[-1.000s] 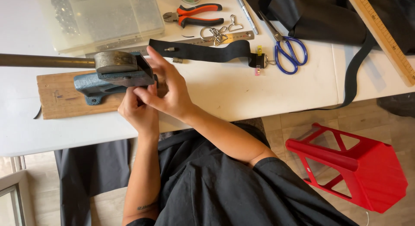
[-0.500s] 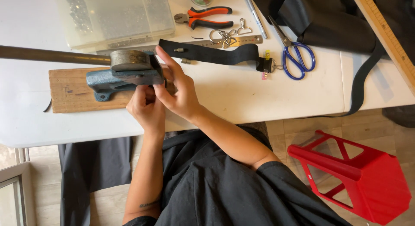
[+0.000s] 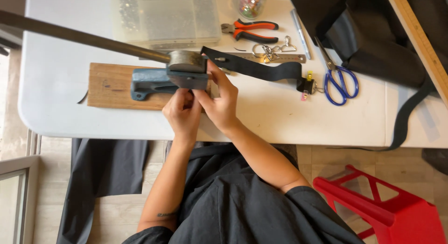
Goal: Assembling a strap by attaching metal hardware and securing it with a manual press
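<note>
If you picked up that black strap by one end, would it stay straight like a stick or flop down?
The black strap would probably flop: it is thin and flat and already bends in a soft curve across the white table. The clip at its far end would likely drag that end down. It seems light; the right hand steadies it with fingertips only.

Craft workshop: hand press [image 3: 170, 76], pliers [image 3: 249, 31], scissors [image 3: 340, 80].

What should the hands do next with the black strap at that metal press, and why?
Probably nudge the black strap end squarely under the press head. Both the left hand and right hand sit there, and the long lever is untouched.
</note>
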